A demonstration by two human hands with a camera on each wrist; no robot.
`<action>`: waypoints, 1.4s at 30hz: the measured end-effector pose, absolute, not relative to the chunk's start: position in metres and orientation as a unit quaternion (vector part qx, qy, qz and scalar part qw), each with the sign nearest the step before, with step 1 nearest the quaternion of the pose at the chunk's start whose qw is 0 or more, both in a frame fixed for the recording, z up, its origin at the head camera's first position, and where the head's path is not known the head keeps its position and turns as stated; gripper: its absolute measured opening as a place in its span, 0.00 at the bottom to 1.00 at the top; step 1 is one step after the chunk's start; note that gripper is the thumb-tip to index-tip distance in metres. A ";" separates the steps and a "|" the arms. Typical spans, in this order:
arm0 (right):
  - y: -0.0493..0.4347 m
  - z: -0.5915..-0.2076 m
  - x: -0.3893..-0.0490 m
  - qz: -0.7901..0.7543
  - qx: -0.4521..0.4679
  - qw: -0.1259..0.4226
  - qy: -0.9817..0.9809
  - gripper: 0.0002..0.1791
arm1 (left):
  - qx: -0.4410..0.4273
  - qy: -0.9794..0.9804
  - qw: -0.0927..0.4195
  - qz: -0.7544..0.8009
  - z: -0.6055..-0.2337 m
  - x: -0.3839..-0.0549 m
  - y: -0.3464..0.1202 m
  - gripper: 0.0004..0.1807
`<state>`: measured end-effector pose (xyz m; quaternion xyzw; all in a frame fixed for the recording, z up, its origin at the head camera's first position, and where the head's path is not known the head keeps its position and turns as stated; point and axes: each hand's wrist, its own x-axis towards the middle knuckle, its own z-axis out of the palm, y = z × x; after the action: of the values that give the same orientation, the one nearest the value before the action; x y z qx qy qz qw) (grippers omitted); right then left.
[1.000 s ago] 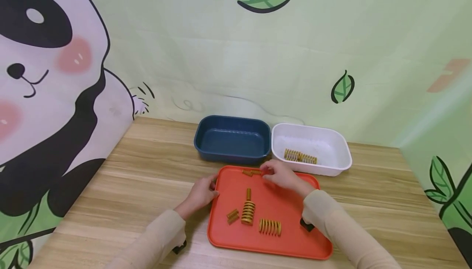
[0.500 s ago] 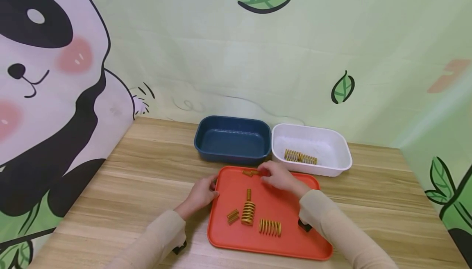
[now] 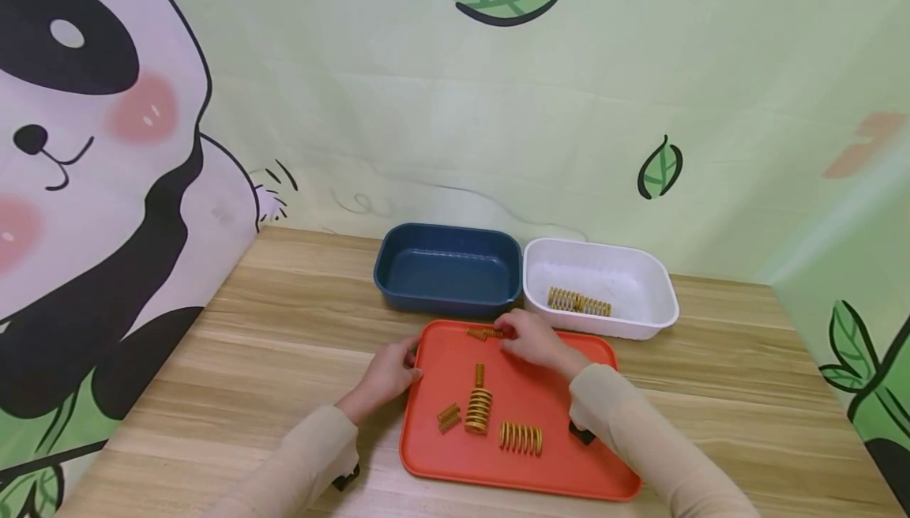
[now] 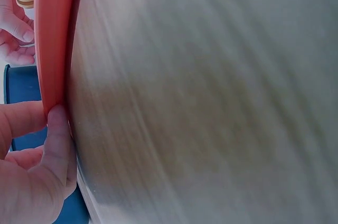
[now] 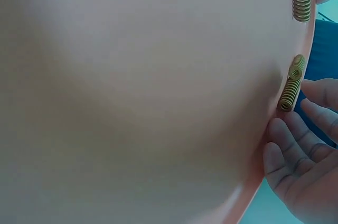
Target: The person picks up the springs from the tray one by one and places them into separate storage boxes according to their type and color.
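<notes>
The near edge of the red-orange tray [image 3: 569,467] lies across the wood-grain table [image 3: 306,328], its right corner beside the right sleeve [image 3: 654,439]. Just inside that edge, a thick yellow compression spring [image 3: 521,438] lies crosswise. Left of it, a second thick spring [image 3: 479,411] points away from the person, with a thin spring [image 3: 479,374] in line beyond its far end; whether they touch I cannot tell. A pair of small springs [image 3: 449,411] lies toward the tray's left rim. The widest stretch of tray opens right of these, partly under the right forearm.

The left hand [image 3: 387,372] pinches the left rim between thumb and finger, with broad table outside it. The right hand [image 3: 533,339] reaches the far rim, its fingers loosely bent and spread, with nothing in its grasp. Its fingertips are at the end of two small springs [image 3: 485,333] lying end to end along that rim; contact is unclear.

Just beyond stand the navy bin [image 3: 444,302] and, close on its right, the white bin [image 3: 633,327], holding two springs [image 3: 579,302] along its near wall. Behind rises the panda-print backdrop [image 3: 398,107].
</notes>
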<state>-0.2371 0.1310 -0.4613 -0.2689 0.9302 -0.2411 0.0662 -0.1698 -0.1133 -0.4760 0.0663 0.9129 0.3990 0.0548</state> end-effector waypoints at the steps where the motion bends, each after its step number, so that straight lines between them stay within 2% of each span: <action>1: 0.131 -0.462 -0.238 -0.241 -0.268 0.065 0.930 0.12 | 0.066 0.913 0.055 0.399 -0.476 -0.170 -0.113 0.29; 34: 0.113 -0.470 -0.235 -0.198 -0.238 0.038 0.950 0.09 | 0.056 0.913 0.066 0.399 -0.474 -0.170 -0.113 0.30; 42: 0.115 -0.474 -0.235 -0.226 -0.257 0.031 0.939 0.07 | 0.061 0.913 0.062 0.398 -0.474 -0.170 -0.113 0.30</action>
<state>-0.2351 0.1150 -0.4740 -0.2567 0.9392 -0.2259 0.0313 -0.1696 -0.1129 -0.4738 0.0610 0.9134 0.3976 0.0620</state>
